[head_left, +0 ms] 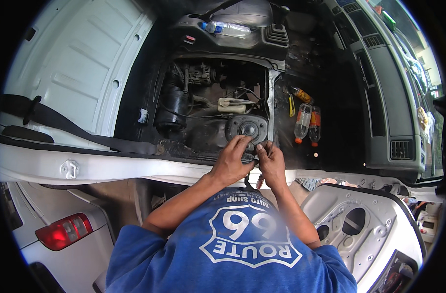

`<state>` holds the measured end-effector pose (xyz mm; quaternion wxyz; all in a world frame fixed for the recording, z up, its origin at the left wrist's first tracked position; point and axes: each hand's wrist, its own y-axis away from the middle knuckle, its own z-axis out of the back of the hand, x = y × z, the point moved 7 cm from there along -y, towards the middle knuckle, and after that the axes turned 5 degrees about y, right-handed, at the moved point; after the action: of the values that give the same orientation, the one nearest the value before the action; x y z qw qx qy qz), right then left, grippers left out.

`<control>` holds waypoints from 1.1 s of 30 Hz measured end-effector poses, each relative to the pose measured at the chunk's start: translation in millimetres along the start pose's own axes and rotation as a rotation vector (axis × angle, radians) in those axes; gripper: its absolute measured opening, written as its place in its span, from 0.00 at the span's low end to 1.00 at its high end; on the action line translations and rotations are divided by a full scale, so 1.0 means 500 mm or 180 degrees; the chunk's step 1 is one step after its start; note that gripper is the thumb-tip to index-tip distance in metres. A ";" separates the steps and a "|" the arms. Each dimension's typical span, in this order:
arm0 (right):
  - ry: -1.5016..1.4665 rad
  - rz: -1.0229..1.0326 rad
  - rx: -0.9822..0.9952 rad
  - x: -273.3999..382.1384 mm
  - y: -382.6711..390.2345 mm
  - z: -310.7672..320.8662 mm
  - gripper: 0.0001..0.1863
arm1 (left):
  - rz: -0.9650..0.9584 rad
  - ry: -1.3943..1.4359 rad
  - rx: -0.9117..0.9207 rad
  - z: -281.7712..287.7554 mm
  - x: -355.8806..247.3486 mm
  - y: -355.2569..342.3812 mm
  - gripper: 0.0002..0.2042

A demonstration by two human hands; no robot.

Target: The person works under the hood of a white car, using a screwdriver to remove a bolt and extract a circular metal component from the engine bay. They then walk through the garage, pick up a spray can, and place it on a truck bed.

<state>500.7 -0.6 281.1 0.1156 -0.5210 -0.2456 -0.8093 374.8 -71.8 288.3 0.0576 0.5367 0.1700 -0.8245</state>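
Observation:
A round metal mount (249,129) with a raised centre sits in the near right corner of an open engine compartment. Bent fingers of my left hand (231,160) rest at its near edge, the thumb lower and drawn in. Close beside it, my right hand (272,163) is closed, thumb and forefinger pinched together. Something small and dark lies between the two hands; its kind is hidden by the fingers. Beyond the mount is a cream plastic reservoir (231,105) with a hose and thin cables. A black cylindrical canister (172,108) stands to the left.
Several bottles, one of them a clear bottle (302,121), lie on the dark floor at right, near a yellow cutter (292,105). A water bottle (230,29) lies on the console. A seat belt (71,128) crosses the left side. The door sill (135,168) runs in front of me.

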 end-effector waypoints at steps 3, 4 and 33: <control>0.0012 -0.0093 0.0204 0.004 -0.011 0.005 0.12 | 0.0187 0.0058 0.0004 -0.003 0.000 -0.004 0.33; 0.0017 0.0044 0.0229 0.011 -0.016 0.004 0.11 | 0.0296 0.0174 0.0016 -0.004 0.003 -0.004 0.33; -0.1422 -0.1415 0.1111 -0.163 -0.031 -0.111 0.06 | 0.1294 0.1342 -0.0658 0.146 0.144 0.079 0.32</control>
<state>485.4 -21.6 184.9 -0.0325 -0.5912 -0.5066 -0.6267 292.5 -127.6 241.0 0.2390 0.7102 0.1504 -0.6449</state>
